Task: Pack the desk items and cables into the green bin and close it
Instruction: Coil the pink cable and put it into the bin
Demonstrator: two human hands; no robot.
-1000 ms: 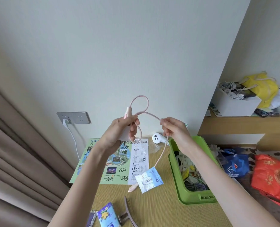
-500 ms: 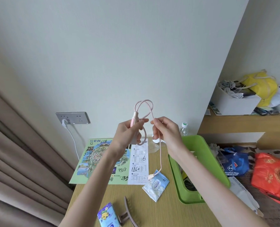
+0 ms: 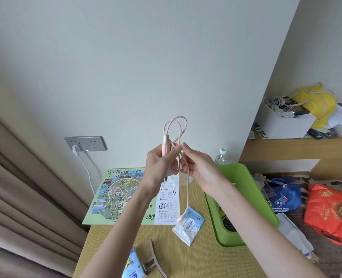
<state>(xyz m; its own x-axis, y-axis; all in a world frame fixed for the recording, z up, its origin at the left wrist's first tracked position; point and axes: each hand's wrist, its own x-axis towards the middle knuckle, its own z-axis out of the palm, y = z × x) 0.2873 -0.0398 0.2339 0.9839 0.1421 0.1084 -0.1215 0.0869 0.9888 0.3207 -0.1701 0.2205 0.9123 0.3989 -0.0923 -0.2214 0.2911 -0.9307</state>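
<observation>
**Asker:** Green plastic bin (image 3: 252,189), the open rectangular one: where is it, and is anything in it?

**Describer:** It sits on the right side of a tan, woven-textured desk (image 3: 196,257), partly hidden behind the person's right forearm. Its top is open and no lid is visible. A little dark and yellow clutter shows at the bottom near corner, so some items appear to be packed; I cannot identify them.

**Asker:** What are the hands doing?

**Describer:** Both are raised above the desk, touching each other. The left hand (image 3: 160,165) is closed around the plug end of a thin pink braided cable (image 3: 175,127), pinching gathered loops that stand up above the fingers. The right hand (image 3: 198,167) is loosely curled, thumb and forefinger pinching the same cable just beside the left hand. The cable's free end hangs down to just above the desk, in front of a pale blue wipes packet (image 3: 188,226).

**Asker:** How far along is the packing?

**Describer:** Partway, I judge. The cable is mostly coiled but not yet in the bin. On the desk lie the wipes packet, a brown hair claw clip (image 3: 156,259), a blue cartoon-printed packet (image 3: 133,265) at the bottom edge, and a green illustrated map leaflet (image 3: 124,195) with handwriting. A clear water bottle (image 3: 222,156) stands behind the bin, and a white charger cord (image 3: 86,169) is plugged into the grey wall socket (image 3: 85,143). Closing the bin comes last.
</observation>
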